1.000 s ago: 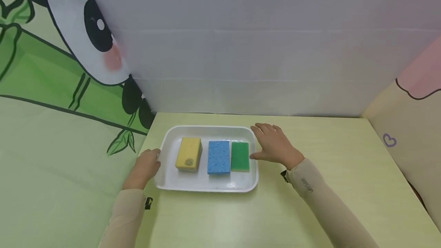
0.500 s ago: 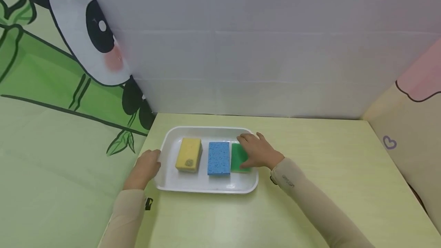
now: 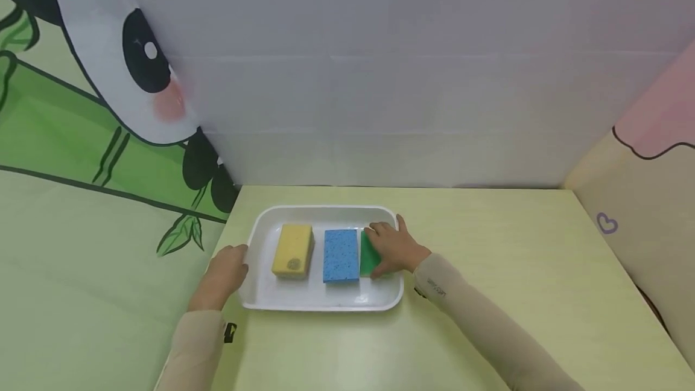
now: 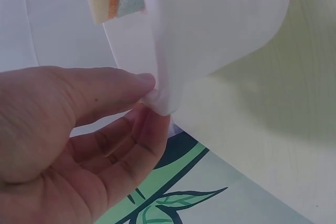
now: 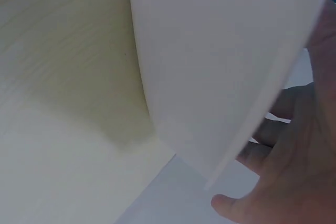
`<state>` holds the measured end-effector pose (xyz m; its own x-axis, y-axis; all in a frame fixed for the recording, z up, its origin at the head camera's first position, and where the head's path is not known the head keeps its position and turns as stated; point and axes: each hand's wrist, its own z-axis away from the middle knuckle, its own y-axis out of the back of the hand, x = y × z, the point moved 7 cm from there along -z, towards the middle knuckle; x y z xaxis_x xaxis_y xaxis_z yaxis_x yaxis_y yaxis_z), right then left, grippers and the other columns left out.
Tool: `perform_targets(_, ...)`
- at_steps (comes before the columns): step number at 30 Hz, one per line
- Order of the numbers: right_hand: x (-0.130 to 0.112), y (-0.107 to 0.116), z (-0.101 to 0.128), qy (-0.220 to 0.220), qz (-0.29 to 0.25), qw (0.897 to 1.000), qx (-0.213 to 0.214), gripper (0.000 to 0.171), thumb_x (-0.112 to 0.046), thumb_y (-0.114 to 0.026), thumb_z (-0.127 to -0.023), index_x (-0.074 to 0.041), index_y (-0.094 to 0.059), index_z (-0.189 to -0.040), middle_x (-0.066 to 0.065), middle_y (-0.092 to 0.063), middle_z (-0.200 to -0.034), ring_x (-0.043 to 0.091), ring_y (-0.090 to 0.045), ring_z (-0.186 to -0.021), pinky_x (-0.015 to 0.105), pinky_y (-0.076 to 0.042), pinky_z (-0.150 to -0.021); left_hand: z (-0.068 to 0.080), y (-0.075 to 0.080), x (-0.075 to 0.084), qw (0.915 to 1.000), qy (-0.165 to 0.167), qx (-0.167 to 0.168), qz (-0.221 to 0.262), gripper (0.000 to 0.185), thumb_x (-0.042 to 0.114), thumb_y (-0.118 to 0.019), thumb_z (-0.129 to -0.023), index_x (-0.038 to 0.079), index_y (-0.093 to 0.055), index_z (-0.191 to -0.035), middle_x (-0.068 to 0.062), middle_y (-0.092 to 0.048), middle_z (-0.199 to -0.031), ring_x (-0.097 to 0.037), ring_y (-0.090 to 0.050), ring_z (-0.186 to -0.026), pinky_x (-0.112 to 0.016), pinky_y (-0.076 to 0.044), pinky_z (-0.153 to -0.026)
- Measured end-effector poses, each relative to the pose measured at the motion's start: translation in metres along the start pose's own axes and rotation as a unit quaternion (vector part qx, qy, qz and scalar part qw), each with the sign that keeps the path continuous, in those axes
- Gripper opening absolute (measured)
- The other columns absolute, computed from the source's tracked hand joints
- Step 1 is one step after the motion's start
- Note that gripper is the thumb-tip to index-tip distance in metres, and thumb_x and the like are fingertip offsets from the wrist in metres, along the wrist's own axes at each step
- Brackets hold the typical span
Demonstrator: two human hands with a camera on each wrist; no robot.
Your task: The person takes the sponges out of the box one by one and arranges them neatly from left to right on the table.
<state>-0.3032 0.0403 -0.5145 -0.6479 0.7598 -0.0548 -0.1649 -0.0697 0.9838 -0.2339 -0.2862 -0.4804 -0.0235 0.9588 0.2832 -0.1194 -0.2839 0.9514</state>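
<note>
My right hand (image 3: 392, 250) closes its grip around the green sponge (image 3: 368, 256): light, soft, squashy, best pinched by its long edges.

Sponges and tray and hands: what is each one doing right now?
white tray: flat on the table, holds three sponges.
yellow sponge: lying flat in the tray, untouched.
blue sponge: lying flat in the middle, untouched.
green sponge: at the tray's right end, partly under the right hand.
right hand: fingers curled over the green sponge.
left hand: holds the tray's left rim between thumb and fingers.
</note>
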Motion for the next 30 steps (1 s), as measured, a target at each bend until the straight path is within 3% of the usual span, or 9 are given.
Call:
perform_targets(14, 0.009, -0.007, -0.011, 0.015, 0.028, 0.999, -0.007, 0.113, -0.067, -0.082, -0.067, -0.009, -0.036, -0.153, 0.012, -0.04, -0.153, 0.031, -0.037, -0.14, 0.072, -0.007, -0.113, -0.005, -0.005, 0.006, 0.9998, 0.02, 0.001, 0.005, 0.036, -0.005, -0.061, -0.091, -0.018, -0.054, -0.124, -0.028, -0.059, -0.096, -0.039, -0.06, -0.091, -0.053, -0.056, -0.079)
perform_targets(20, 0.011, -0.006, -0.016, 0.028, 0.044, 0.999, -0.007, 0.111, -0.067, -0.081, -0.068, -0.007, -0.038, -0.151, 0.014, -0.044, -0.149, 0.032, -0.04, -0.138, 0.065, -0.007, -0.117, -0.005, -0.001, 0.013, 0.9996, 0.013, 0.023, 0.011, 0.039, -0.006, -0.061, -0.09, -0.019, -0.053, -0.125, -0.031, -0.058, -0.098, -0.043, -0.061, -0.092, -0.055, -0.056, -0.079)
perform_targets(30, 0.016, -0.014, -0.027, 0.038, 0.038, 0.998, -0.043, 0.111, -0.064, -0.081, -0.07, -0.004, -0.036, -0.152, 0.017, -0.043, -0.148, 0.037, -0.041, -0.135, 0.052, -0.015, -0.121, -0.005, -0.003, 0.018, 0.9989, 0.036, 0.014, 0.028, 0.04, -0.005, -0.061, -0.092, -0.018, -0.051, -0.129, -0.03, -0.058, -0.1, -0.04, -0.06, -0.093, -0.053, -0.056, -0.081)
